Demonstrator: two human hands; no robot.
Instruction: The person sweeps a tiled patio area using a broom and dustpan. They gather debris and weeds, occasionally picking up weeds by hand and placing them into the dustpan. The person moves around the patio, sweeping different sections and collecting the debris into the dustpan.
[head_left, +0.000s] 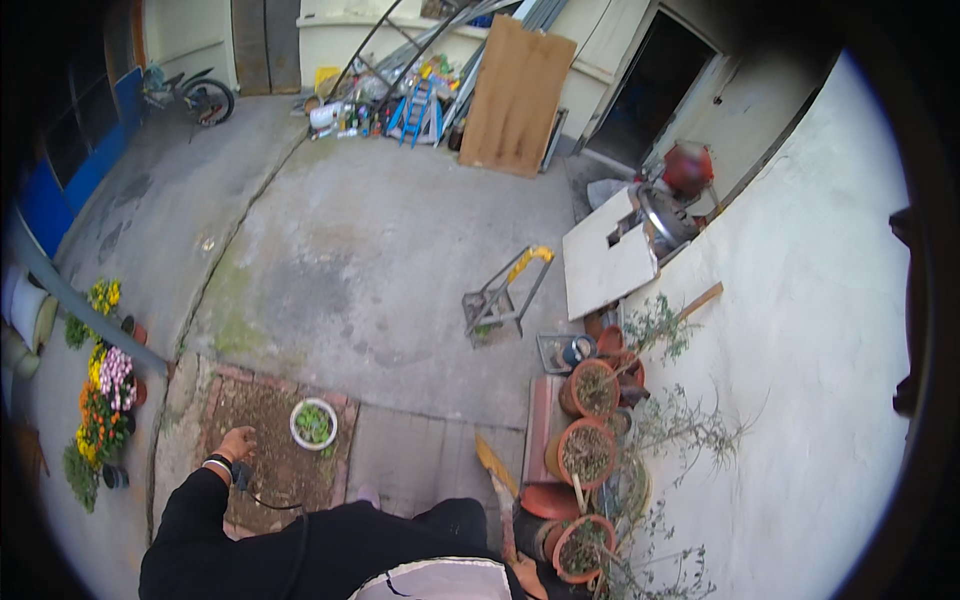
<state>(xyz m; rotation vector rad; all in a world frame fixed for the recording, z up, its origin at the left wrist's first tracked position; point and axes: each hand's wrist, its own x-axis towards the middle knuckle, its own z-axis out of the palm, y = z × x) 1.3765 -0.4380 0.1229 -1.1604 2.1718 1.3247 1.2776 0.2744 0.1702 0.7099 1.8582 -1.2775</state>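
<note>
My left hand (238, 444) reaches over a brick-edged soil bed (274, 480), its fingers loosely curled. Nothing shows clearly in it, and the finger gap is too small to make out. A white round basin (313, 424) with green leafy plants stands on the soil to the right of that hand. At the lower edge, my right hand (529, 576) is partly cut off by my clothing and is around the lower end of a long wooden-handled tool (504, 491). The tool's yellowish flat end points forward over the paving.
Terracotta pots (586, 454) with dry plants line the white wall on the right. A metal frame with a yellow grip (499, 296) stands on the concrete. Potted flowers (101, 409) are at left. A wooden board (517, 94) and piled clutter (382, 105) lie at the back.
</note>
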